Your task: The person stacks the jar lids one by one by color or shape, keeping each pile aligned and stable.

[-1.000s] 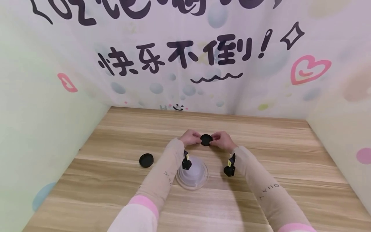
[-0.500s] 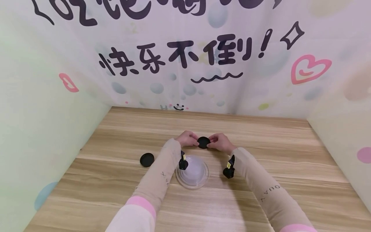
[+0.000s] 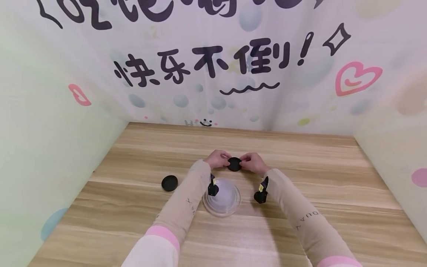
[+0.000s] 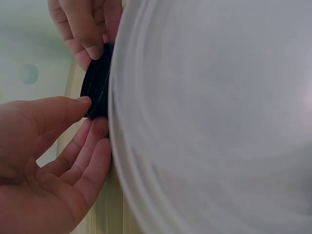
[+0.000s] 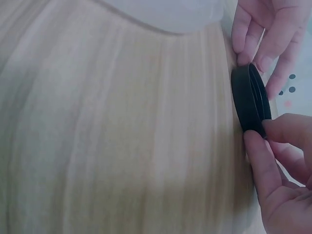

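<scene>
Both hands hold one shallow, round black lid (image 3: 235, 164) by opposite sides, behind a translucent plastic bowl-like container (image 3: 222, 200). My left hand (image 3: 217, 159) pinches the lid's left edge; in the left wrist view its thumb lies on the rim with fingers below. The right hand (image 3: 254, 163) pinches the other side between thumb and fingers. In the right wrist view the lid (image 5: 247, 100) shows a raised side wall and a hollow inner face. A second round black lid (image 3: 169, 183) lies on the table, left of the left forearm.
The wood-grain table (image 3: 300, 178) runs back to a printed cloth wall (image 3: 213, 100) with side walls left and right. Near the left wrist, the translucent container fills much of the left wrist view. Small black cameras sit on both wrists.
Over the last second both hands have brought the held lid slightly left and nearer the person. Since half a second ago it has hardly moved. The other lid and the container stay put.
</scene>
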`<state>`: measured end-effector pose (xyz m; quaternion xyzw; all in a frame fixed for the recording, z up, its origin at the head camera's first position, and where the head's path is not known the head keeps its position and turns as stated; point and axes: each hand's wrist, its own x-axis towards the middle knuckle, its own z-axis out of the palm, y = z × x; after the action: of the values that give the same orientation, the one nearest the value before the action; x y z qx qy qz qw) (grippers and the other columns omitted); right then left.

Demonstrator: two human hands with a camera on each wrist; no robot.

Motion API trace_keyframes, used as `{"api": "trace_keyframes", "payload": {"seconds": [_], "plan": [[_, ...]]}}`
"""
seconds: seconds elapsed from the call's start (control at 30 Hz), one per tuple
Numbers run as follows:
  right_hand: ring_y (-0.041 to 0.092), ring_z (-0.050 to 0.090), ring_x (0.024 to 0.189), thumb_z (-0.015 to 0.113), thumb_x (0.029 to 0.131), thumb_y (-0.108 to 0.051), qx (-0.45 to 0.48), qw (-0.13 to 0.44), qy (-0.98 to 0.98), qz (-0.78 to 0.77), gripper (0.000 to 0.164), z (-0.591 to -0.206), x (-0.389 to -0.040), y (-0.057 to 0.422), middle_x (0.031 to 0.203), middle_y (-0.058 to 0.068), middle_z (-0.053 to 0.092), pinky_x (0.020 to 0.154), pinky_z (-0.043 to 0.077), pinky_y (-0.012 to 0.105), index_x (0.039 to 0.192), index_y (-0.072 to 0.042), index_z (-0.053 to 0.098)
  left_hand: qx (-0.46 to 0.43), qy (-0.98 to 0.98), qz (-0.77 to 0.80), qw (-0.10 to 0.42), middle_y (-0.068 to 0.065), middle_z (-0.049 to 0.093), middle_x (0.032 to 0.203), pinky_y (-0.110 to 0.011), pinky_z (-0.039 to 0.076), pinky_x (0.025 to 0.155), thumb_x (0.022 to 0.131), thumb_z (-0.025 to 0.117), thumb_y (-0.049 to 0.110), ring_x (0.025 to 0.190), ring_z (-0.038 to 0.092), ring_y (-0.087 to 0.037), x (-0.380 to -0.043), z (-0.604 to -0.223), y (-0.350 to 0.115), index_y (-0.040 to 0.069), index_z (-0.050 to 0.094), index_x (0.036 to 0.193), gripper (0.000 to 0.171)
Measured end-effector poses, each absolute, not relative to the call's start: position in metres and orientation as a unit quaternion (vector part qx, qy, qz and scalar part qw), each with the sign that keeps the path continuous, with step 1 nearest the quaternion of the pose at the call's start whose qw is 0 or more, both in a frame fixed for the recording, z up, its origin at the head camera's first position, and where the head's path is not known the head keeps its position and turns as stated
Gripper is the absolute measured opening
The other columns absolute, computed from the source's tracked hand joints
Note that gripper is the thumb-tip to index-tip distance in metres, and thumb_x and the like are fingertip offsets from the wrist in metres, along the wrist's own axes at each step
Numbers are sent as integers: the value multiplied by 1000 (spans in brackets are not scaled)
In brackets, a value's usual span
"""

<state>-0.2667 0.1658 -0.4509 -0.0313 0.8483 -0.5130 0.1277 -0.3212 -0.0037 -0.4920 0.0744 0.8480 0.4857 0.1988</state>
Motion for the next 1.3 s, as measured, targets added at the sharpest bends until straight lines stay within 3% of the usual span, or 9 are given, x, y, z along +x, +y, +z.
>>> {"api": "trace_keyframes", "payload": {"seconds": [0.1, 0.33, 0.57, 0.7, 1.03, 1.3], "plan": [[16, 57, 72, 57, 79, 4, -24, 126, 839, -529, 22, -451, -267, 163, 82, 15, 58, 66, 51, 25, 99, 14, 56, 75, 844, 491, 203, -7, 63, 99, -26, 48, 61, 72, 69, 3, 83, 57, -14, -334, -510, -6, 9, 63, 105, 34], [20, 57, 76, 55, 78, 6, -38, 103, 842, -528, 22, -444, -266, 162, 84, 17, 58, 65, 52, 27, 99, 14, 56, 121, 841, 498, 174, -8, 63, 82, -27, 47, 51, 73, 64, 2, 65, 58, -15, -370, -558, -8, 9, 63, 98, 26], [24, 57, 79, 55, 79, 4, -71, 71, 862, -497, 21, -420, -264, 158, 88, 21, 60, 64, 51, 28, 98, 12, 58, 123, 799, 555, 194, -9, 64, 81, -30, 51, 58, 71, 66, 2, 67, 61, -18, -385, -554, -17, 11, 63, 97, 28], [23, 57, 82, 56, 79, 3, -81, 71, 863, -494, 20, -411, -268, 153, 89, 20, 60, 66, 51, 26, 97, 10, 59, 132, 795, 559, 195, -10, 64, 82, -29, 52, 59, 72, 66, 3, 69, 62, -19, -379, -529, -27, 10, 62, 97, 26], [23, 58, 86, 57, 81, -1, -95, 95, 854, -502, 19, -395, -276, 129, 93, 17, 59, 69, 51, 27, 98, 6, 60, 98, 822, 519, 211, -18, 61, 90, -37, 51, 69, 81, 56, -1, 74, 63, -26, -293, -391, -55, -2, 55, 105, 24], [19, 59, 78, 57, 79, 0, -131, 101, 847, -505, 20, -386, -277, 100, 89, 15, 61, 66, 51, 25, 97, 6, 62, 107, 827, 508, 218, -16, 61, 86, -34, 52, 63, 82, 54, -2, 62, 62, -18, -283, -374, -86, -4, 52, 103, 21]]}}
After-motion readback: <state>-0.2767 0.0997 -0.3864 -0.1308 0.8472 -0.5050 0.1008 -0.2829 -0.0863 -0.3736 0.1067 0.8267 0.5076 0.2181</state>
